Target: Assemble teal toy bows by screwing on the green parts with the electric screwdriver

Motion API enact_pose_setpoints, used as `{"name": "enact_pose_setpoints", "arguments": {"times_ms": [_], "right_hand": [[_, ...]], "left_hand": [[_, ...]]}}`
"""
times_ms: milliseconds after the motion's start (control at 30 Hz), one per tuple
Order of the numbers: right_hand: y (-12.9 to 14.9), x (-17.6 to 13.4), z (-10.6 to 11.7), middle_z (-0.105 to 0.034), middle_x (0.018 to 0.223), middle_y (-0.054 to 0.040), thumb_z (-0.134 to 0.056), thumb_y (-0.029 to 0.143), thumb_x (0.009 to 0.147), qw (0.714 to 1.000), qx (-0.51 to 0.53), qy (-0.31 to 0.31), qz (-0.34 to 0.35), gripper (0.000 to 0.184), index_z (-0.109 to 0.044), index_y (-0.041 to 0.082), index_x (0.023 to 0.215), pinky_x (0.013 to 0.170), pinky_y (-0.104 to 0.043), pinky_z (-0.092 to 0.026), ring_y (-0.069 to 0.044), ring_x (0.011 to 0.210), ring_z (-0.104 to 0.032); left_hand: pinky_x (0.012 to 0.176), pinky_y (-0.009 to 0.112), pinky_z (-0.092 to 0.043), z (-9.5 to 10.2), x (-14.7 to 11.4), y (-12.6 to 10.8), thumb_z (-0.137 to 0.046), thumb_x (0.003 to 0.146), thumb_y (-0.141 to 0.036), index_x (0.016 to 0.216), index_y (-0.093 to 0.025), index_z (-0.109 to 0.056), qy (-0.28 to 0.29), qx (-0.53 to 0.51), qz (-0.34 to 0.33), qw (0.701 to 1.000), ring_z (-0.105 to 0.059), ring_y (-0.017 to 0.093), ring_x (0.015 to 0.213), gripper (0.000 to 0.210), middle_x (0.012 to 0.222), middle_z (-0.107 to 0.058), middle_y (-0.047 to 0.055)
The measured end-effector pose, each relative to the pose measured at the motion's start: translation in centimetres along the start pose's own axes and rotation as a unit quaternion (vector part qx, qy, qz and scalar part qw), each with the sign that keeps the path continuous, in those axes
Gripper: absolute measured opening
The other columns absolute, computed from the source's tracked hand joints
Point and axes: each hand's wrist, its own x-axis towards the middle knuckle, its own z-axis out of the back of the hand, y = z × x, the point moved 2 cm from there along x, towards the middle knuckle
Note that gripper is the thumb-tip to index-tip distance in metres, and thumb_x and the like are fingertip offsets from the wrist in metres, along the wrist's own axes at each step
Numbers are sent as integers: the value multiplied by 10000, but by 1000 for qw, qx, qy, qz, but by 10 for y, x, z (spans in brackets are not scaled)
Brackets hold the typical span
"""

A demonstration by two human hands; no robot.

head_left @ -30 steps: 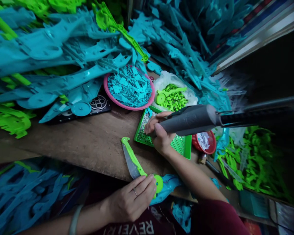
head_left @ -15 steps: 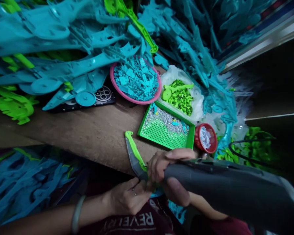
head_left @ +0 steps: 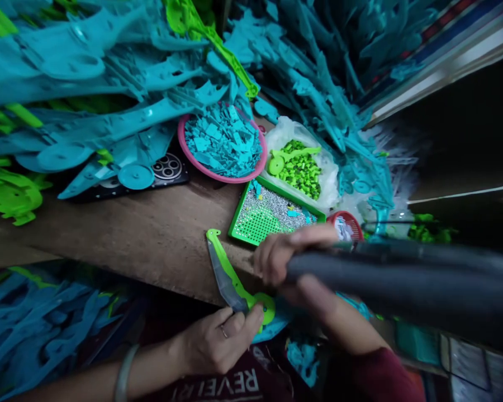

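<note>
My left hand (head_left: 226,338), wearing a ring and a bangle, pinches a plastic toy part (head_left: 230,271) near its round bright green end. This part has a green curved spine with a grey, blade-shaped strip along it. A blue plastic piece (head_left: 279,324) lies beneath the round end, partly hidden by the hands. My right hand (head_left: 279,257) is wrapped around a thick dark cylindrical tool, which looks like an electric screwdriver (head_left: 385,273). The screwdriver's tip is hidden behind my fingers, and its body is blurred, reaching toward the right edge.
A green perforated tray (head_left: 257,226) holds small silvery pieces. Around it stand a pink bowl (head_left: 181,139) of blue bits, a plastic bag (head_left: 331,162) of green bits and a red basket (head_left: 354,223). Blue mouldings (head_left: 121,128) pile up behind. A phone (head_left: 180,170) lies beneath them.
My right hand and the screwdriver have lifted away from the toy part, uncovering its round green end. My left hand keeps its pinch. The whole view has shifted slightly.
</note>
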Motion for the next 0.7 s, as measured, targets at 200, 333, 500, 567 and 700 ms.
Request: {"name": "enact_pose_setpoints", "arguments": {"times_ms": [200,333,500,567,700], "right_hand": [[-52,35,15,-431,516,110,-631,403,881,991,41,-118,46,235,-504,300,1050,406,-227,-428,-102,396,-411],[-63,29,15,-456,524,107,-641,364,875,992,67,-99,38,227,-501,285,1035,427,-245,-438,-109,406,-437],[-60,28,14,-474,524,104,-649,343,867,992,67,-101,33,224,-513,283,1036,441,-265,-453,-117,413,-454],[-59,29,14,-468,517,106,-654,379,864,992,57,-110,19,250,-508,288,1044,449,-275,-462,-121,413,-461],[-61,27,12,-461,512,109,-690,426,829,990,59,-124,-11,304,-492,271,999,443,-274,-452,-119,414,-473]], "left_hand": [[796,298,-449,7,6,11,-639,931,-313,1202,-112,-707,21,25,-18,999,-569,145,885,344,1398,-617,146],[953,312,-473,4,6,12,-581,960,-264,1220,-109,-693,20,-6,-13,1000,-595,180,1090,323,1375,-637,127],[1090,405,-470,1,8,22,-507,971,-175,1219,-91,-679,32,-58,-17,998,-588,239,1250,314,1271,-692,103],[1085,375,-481,1,9,27,-494,981,-166,1243,-91,-665,39,-53,-23,998,-585,231,1265,322,1303,-678,103],[1051,358,-503,0,10,30,-410,996,-118,1225,-69,-669,27,-66,-14,997,-595,239,1268,349,1285,-689,118]]}}
